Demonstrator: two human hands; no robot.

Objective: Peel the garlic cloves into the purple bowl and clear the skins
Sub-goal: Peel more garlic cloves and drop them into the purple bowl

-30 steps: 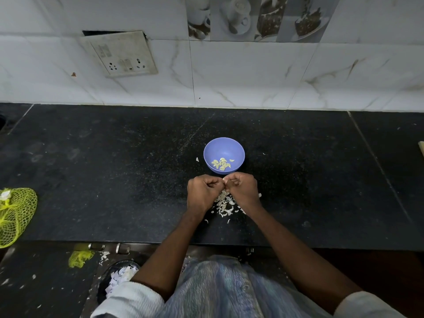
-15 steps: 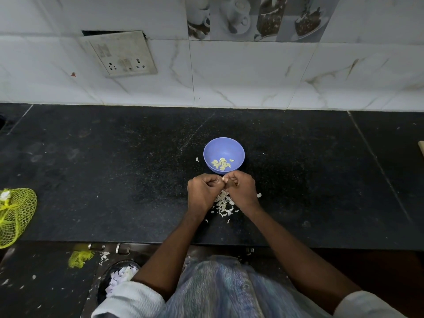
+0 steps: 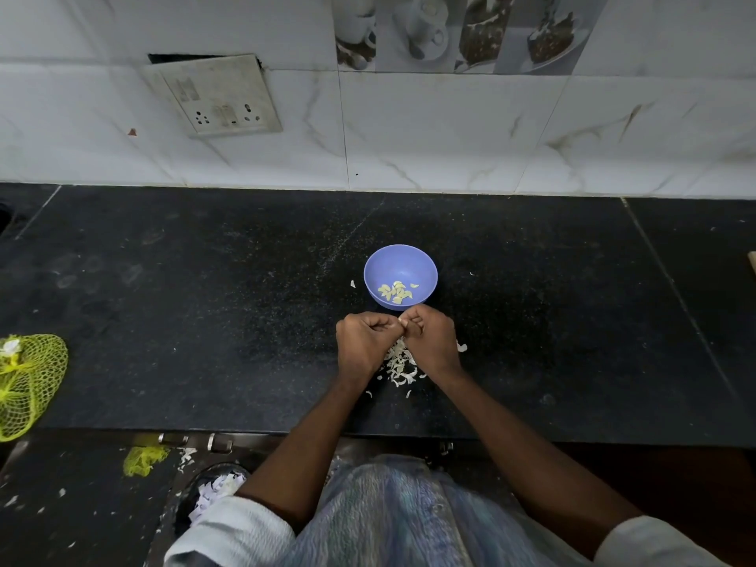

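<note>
no readable text, socket plate (image 3: 212, 96) markings too blurred, purple bowl (image 3: 400, 276) unlabelled

A black speckled stone surface (image 3: 204, 304) fills the middle, with slab seams toward 3 and 9 o'clock. Behind it, toward 12 o'clock, rises a wall of white marble-veined tiles (image 3: 450, 133); a strip of picture tiles (image 3: 458, 30) showing cups and desserts runs along its top. A worn switch and socket plate (image 3: 212, 96) hangs askew at 11 o'clock. Light is dim and even.
</note>
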